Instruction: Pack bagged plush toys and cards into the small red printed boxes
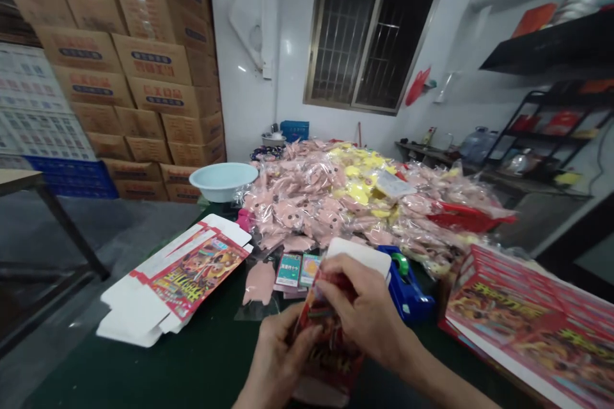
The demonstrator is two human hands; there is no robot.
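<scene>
A glossy red printed cardboard box (336, 358) is held above the near edge of the dark green tabletop (201, 370), around the middle of that edge; whether its lower end touches the surface cannot be told. Its long axis runs away from the person, from the near edge toward the far edge, with the upper end leaning slightly right and a rounded white flap (367, 257) sticking out there, toward the far right. The left hand (283, 348) is closed around the box's left side, thumb laid across the printed face. The right hand (362, 307) grips the upper end, fingers curled over it and thumb pressed against the face. Just beyond the box lie a teal printed card (288, 270) and a yellow-centred card (309, 267), partly hidden, and left of them a flat pink animal-shaped piece in clear plastic (259, 282). A blue tape dispenser (411, 307) stands just right of the right hand. Along the left edge, flattened red-and-white cartons (206, 278) lie stacked, their long axis slanting toward the far edge. Rows of red printed boxes (508, 307) fill the right side, and a heap of bagged pink and yellow pieces (307, 204) covers the far part.
</scene>
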